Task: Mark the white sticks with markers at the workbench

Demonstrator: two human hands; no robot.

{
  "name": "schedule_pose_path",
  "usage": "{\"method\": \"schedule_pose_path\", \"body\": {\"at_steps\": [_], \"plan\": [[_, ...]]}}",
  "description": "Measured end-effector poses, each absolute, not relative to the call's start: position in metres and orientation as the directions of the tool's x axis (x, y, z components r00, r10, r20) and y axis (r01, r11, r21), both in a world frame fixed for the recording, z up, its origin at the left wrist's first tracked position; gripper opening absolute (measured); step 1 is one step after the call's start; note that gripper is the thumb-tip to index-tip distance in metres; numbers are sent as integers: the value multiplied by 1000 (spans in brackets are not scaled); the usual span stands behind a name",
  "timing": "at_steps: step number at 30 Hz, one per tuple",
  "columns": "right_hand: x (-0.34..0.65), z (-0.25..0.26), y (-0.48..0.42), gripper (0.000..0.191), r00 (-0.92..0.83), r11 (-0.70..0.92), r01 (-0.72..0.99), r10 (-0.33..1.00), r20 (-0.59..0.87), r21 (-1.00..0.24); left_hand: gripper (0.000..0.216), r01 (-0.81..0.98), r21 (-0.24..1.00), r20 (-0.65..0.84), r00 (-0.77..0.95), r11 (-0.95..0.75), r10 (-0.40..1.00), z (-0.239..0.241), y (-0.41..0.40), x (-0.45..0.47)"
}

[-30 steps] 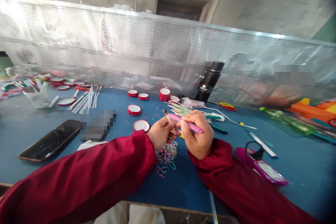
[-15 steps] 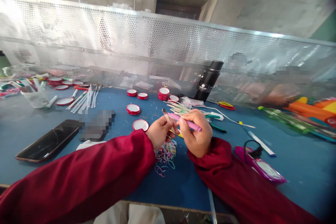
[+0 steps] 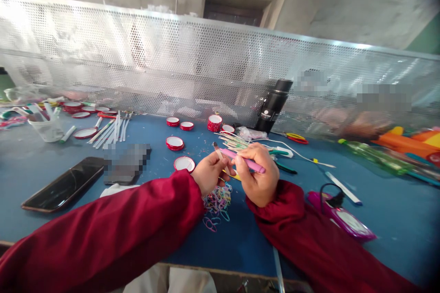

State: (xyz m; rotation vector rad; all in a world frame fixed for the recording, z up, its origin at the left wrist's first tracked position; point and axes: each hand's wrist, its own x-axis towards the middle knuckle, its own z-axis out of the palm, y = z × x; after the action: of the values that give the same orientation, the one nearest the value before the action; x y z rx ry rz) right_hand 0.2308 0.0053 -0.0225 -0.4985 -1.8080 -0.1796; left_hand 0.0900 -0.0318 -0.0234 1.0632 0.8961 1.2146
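My left hand [image 3: 210, 173] is closed on a thin pale stick with a dark tip [image 3: 217, 150], which slants up between thumb and fingers. A pink pen [image 3: 255, 165] lies in the closed grip of my right hand [image 3: 260, 178]. The front end of the pen is close to the stick; whether they touch I cannot tell. Beneath my hands, a heap of small coloured elastic bands [image 3: 217, 201] lies on the blue table [image 3: 237, 242]. A bit of something yellow shows between the hands, mostly hidden.
Red-rimmed round tins [image 3: 175, 143] stand ahead. A phone [image 3: 63, 184], white sticks [image 3: 109, 132] and a plastic cup of pens [image 3: 46, 130] are on the left. To the right are a black flask [image 3: 274, 106], scissors [image 3: 296, 138] and a purple device [image 3: 343, 217]. A perforated metal screen [image 3: 165, 64] rises behind.
Almost nothing differs. The pink pen and my right hand have shifted very slightly to the right, while my left hand with the stick stays in place.
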Motion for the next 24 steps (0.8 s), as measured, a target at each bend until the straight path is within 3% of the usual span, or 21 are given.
{"method": "schedule_pose_path", "body": {"at_steps": [24], "plan": [[228,-22,4,12,-222,895,432,227,948,-113,13,-281,959,23,160,24,987,-26,-30,90]]}}
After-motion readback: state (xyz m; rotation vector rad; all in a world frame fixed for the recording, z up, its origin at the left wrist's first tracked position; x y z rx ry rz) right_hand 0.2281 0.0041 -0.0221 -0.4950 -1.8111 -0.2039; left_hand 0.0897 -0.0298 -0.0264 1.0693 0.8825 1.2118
